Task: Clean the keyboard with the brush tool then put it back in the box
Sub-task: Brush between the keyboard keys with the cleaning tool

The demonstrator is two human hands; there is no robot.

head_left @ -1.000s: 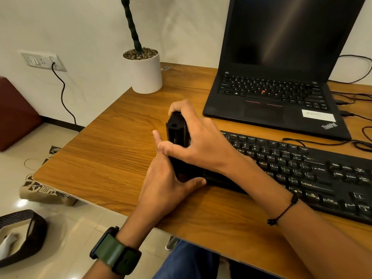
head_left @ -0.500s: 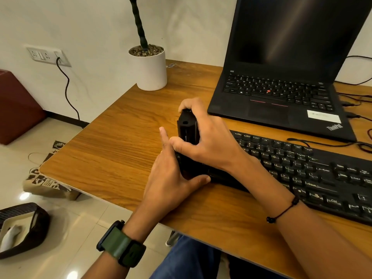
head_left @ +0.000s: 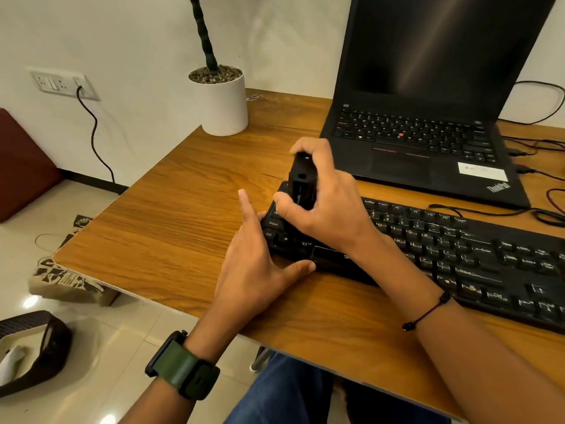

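Note:
A black external keyboard (head_left: 464, 249) lies on the wooden desk (head_left: 171, 221), running from the middle to the right edge. My right hand (head_left: 324, 206) grips a black block-shaped brush tool (head_left: 301, 182) upright over the keyboard's left end; its lower part is hidden by my fingers. My left hand (head_left: 260, 261) rests against the keyboard's left corner, fingers straight, thumb along the front edge. No box is in view.
An open black laptop (head_left: 428, 142) stands behind the keyboard, with cables (head_left: 532, 209) trailing at the right. A white plant pot (head_left: 224, 102) sits at the desk's back left. On the floor lie a printed bag (head_left: 67, 280) and a dark basket (head_left: 33, 353).
The tool in my right hand has lifted slightly, so the keyboard's left-end keys now show beneath it. My left hand stays at the corner. The camera view shifted.

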